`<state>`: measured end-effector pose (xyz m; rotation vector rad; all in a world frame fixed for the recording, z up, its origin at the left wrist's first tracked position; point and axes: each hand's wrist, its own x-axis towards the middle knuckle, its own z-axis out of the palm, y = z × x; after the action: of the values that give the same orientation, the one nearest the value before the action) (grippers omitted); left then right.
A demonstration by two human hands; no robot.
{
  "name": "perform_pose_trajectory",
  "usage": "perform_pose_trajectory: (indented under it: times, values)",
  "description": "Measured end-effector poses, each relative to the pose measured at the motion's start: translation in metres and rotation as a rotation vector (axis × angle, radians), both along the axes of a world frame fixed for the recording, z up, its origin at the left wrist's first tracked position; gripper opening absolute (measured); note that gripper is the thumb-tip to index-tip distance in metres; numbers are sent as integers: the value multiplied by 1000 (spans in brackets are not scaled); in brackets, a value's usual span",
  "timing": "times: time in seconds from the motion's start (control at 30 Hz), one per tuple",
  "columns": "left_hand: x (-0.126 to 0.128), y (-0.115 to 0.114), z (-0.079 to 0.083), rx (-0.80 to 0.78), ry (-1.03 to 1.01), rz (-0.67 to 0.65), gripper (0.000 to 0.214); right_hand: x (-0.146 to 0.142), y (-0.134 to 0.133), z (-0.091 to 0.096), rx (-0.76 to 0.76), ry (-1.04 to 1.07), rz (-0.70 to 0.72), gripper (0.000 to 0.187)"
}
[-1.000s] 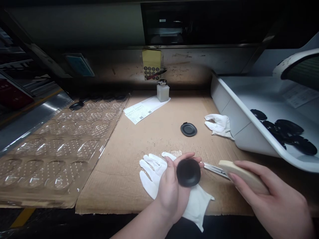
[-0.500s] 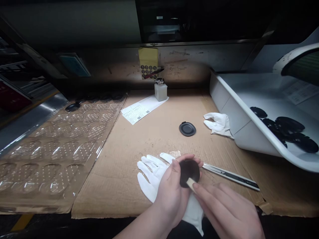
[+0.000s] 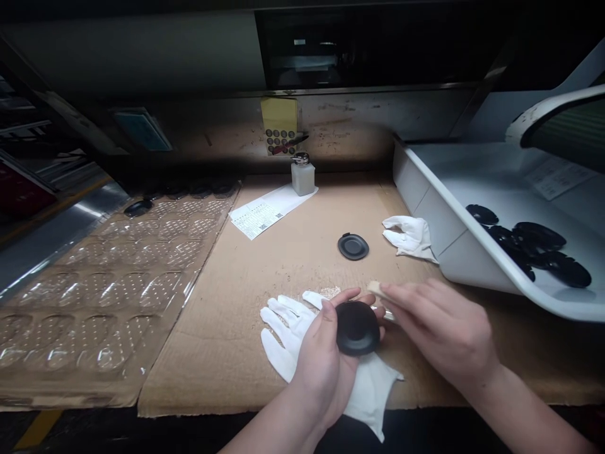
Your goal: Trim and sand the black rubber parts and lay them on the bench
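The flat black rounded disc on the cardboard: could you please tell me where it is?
In the head view, the flat black disc lies on the brown cardboard sheet, left of a crumpled white cotton glove, above the person's left hand.

Dim edges, bowed lines — soft light pools on the left hand [image 3: 321, 369].

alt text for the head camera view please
A left hand holds a black rounded part above a white glove on cardboard, and a right hand holds a pale block beside it. A white tray of black parts sits to the right.
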<state>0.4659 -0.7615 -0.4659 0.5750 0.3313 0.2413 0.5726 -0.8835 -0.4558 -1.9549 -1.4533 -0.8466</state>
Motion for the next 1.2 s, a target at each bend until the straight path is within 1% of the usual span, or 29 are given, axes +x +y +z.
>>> perform_pose_trajectory:
  times: [0.07,0.1,0.13,0.2,0.3,0.4,0.47,0.57,0.63,0.73,0.83,0.93,1.0,1.07,1.13,1.2]
  values:
    - [0,1,2,-19,12,-12,49,10,-6,2,40,-11,-81,38]
    - [0,1,3,-24,18,-14,51,14,-10,1,34,-29,-139,38]
    - [0,1,3,-27,21,-15,52,18,-14,-1,12,-52,-204,36]
    - [0,2,4,-34,21,-17,55,25,-22,-6,-82,-98,-323,30]
    - [-1,2,3,-50,15,-24,58,34,-27,-17,-198,-130,-407,26]
    - [-1,3,3,-71,3,-25,59,38,-24,-24,-228,-96,-396,29]
    - [-1,4,3,-96,3,-27,60,37,-22,-24,-229,-48,-369,27]
    - [-2,5,5,-136,-2,-33,58,28,-20,-18,-241,-27,-317,26]
    - [-2,6,5,-156,-14,-50,56,19,-20,-15,-275,-45,-274,24]
    - [-5,6,3,-141,-39,-87,51,7,-20,-18,-341,-63,-217,22]
    - [-9,3,0,-17,-76,-94,43,1,-22,-25,-325,-27,-219,17]
    - [-12,1,-2,226,-122,-113,37,-1,-28,-24,-212,82,-277,16]
    - [-14,-1,-2,429,-126,-128,40,-4,-35,-15,-100,195,-308,17]
    - [-16,-3,1,621,-100,-136,49,-8,-43,-2,-18,291,-283,16]
    - [-17,-6,5,781,-61,-119,56,-14,-51,12,-22,313,-218,16]
    - [-20,-8,9,925,-25,-83,57,-22,-61,22,-55,241,-181,19]
